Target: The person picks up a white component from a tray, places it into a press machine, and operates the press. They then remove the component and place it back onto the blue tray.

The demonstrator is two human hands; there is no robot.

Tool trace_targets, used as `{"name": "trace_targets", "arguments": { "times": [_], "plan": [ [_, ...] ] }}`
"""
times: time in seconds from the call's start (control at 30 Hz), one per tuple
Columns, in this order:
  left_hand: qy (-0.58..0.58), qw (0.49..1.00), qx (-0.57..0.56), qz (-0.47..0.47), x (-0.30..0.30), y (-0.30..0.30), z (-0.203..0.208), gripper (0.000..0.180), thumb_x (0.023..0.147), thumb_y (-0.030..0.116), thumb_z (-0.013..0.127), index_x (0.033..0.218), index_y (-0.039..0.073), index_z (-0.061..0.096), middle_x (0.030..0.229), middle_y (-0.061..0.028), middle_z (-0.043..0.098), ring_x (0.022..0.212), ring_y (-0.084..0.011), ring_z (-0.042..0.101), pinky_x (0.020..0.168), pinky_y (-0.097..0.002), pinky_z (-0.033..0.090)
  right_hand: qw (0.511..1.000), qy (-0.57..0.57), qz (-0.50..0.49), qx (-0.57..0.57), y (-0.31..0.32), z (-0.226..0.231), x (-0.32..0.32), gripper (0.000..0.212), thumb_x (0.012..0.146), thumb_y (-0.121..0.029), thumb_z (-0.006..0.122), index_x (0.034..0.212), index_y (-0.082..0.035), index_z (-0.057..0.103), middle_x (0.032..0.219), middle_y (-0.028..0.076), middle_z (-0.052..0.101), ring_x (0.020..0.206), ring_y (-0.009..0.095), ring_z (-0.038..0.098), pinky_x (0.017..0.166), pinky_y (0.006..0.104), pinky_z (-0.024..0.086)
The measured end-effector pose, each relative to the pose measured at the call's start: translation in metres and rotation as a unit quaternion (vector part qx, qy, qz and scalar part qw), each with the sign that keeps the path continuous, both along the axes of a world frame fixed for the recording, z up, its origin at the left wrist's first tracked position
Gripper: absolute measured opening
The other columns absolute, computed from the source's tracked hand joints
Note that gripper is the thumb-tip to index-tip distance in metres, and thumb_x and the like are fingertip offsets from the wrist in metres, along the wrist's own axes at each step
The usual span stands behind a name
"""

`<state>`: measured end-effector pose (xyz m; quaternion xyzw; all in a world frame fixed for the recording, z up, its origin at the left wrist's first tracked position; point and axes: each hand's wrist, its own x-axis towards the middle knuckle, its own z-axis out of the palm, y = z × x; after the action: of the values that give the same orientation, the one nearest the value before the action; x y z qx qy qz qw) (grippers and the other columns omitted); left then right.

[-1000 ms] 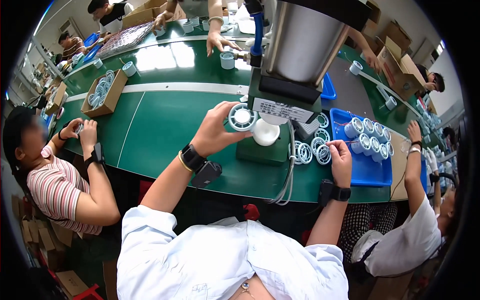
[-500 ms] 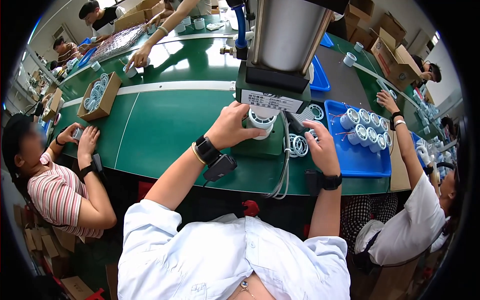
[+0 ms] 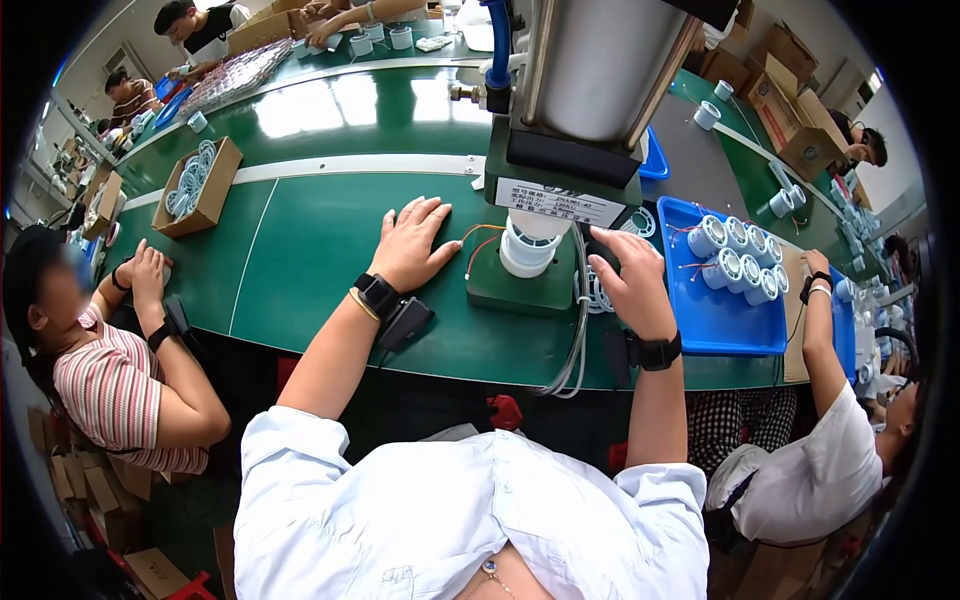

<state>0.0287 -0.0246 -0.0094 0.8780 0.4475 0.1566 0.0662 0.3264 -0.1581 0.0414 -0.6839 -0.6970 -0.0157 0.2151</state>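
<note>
Beneath the press [image 3: 580, 100], one white cup [image 3: 528, 258] seems mid-pressing; ringed cups [image 3: 720, 268] already fill the blue tray [image 3: 725, 330], loose rings [image 3: 643, 222] remain; left hand [image 3: 408, 248], right hand [image 3: 636, 282]: empty fingers spread.

Beyond the left hand [image 3: 408, 248], the green worktable [image 3: 300, 235] mirrors bright white light [image 3: 340, 105], and a pale wall [image 3: 133, 32] rises far off. Below and left of that hand, dark floor [image 3: 190, 512] shows past the worktable's edge.
</note>
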Motion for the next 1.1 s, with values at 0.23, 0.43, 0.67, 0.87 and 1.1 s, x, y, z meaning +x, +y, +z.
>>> {"name": "trace_targets", "arguments": {
  "times": [0.23, 0.43, 0.67, 0.87, 1.1],
  "plan": [
    [-0.012, 0.999, 0.007, -0.032, 0.002, 0.004, -0.005, 0.056, 0.089, 0.042, 0.056, 0.133, 0.010, 0.048, 0.140, -0.0107, 0.045, 0.135, -0.0294, 0.035, 0.109, -0.0514, 0.024, 0.933, 0.334, 0.119, -0.060, 0.027, 0.043, -0.061, 0.047, 0.074, -0.023, 0.076, 0.109, 0.002, 0.058, 0.102, 0.014, 0.063, 0.098, 0.023, 0.059, 0.085, 0.0324, 0.047],
    [-0.023, 0.998, 0.027, -0.061, -0.007, 0.006, -0.010, 0.054, 0.086, 0.030, 0.062, 0.132, 0.006, 0.050, 0.138, -0.0143, 0.047, 0.131, -0.0315, 0.039, 0.109, -0.0430, 0.027, 0.897, 0.433, 0.001, 0.089, -0.008, 0.019, -0.007, 0.053, 0.075, -0.019, 0.075, 0.117, 0.001, 0.050, 0.102, 0.009, 0.062, 0.094, 0.016, 0.060, 0.084, 0.0307, 0.048],
    [-0.016, 0.998, 0.005, -0.060, -0.009, 0.005, 0.001, 0.053, 0.086, 0.030, 0.062, 0.132, 0.006, 0.049, 0.138, -0.0148, 0.047, 0.130, -0.0318, 0.039, 0.109, -0.0430, 0.026, 0.892, 0.342, -0.228, 0.189, -0.091, -0.019, 0.140, 0.056, 0.075, -0.018, 0.074, 0.122, 0.001, 0.048, 0.111, 0.013, 0.062, 0.101, 0.020, 0.061, 0.087, 0.0324, 0.049],
    [-0.020, 0.997, 0.017, -0.073, 0.004, 0.007, -0.004, 0.052, 0.087, 0.030, 0.061, 0.132, 0.006, 0.050, 0.137, -0.0143, 0.047, 0.129, -0.0315, 0.040, 0.109, -0.0426, 0.026, 0.885, 0.012, -0.438, 0.158, -0.149, -0.060, 0.276, 0.061, 0.076, -0.021, 0.072, 0.127, 0.002, 0.047, 0.109, 0.020, 0.062, 0.097, 0.036, 0.061, 0.090, 0.0358, 0.047],
    [-0.005, 0.999, 0.013, -0.034, -0.011, 0.001, 0.000, 0.053, 0.085, 0.030, 0.062, 0.132, 0.007, 0.050, 0.136, -0.0137, 0.048, 0.128, -0.0316, 0.041, 0.108, -0.0422, 0.027, 0.886, 0.190, -0.367, 0.209, -0.105, -0.029, 0.215, 0.041, 0.082, -0.015, 0.067, 0.118, 0.002, 0.055, 0.102, 0.013, 0.063, 0.090, 0.022, 0.061, 0.087, 0.0290, 0.047]
  ]
}}
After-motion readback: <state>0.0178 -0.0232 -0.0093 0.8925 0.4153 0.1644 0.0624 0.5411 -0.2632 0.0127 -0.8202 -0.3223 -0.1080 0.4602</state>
